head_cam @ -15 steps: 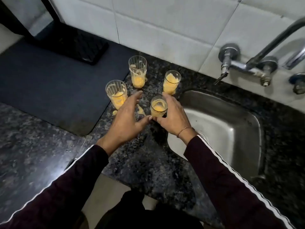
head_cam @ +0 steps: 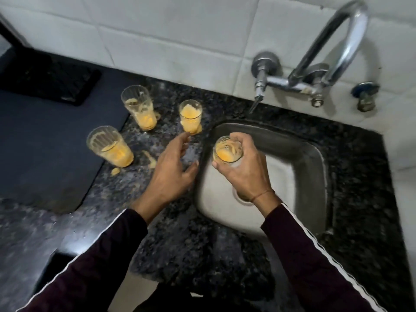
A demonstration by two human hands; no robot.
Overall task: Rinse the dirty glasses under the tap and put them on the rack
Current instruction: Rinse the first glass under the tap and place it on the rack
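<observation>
Backdrop: white tiled wall (head_cam: 171, 41) behind a dark speckled granite tabletop (head_cam: 180, 233); only one view, head camera looking down.
Sink: steel basin (head_cam: 299, 176) sunk into the tabletop at right, drain partly hidden by the right wrist.
Tap: chrome wall tap (head_cam: 319, 55) above the sink's far edge, arched spout, no water visible.
Mat: dark mat (head_cam: 45, 140) on the tabletop at left; black rack-like tray (head_cam: 45, 84) at its far end against the wall.
Right hand (head_cam: 243, 174): its grip is clamped around the held glass (head_cam: 227, 149), fingers curled over the far rim, thumb on the near side.
Held glass: off the tabletop, above the sink's left part, upright or slightly tilted, orange residue inside.
Left hand (head_cam: 168, 174): fingers spread and relaxed, holding nothing, over the tabletop just left of the sink; fingertips near the base of the middle glass (head_cam: 190, 118), contact unclear.
Other glasses: far glass (head_cam: 139, 106) and near-left glass (head_cam: 110, 146) stand at the mat's edge, both smeared orange.
Spills: orange blobs (head_cam: 149, 158) on the tabletop by the glass bases.
</observation>
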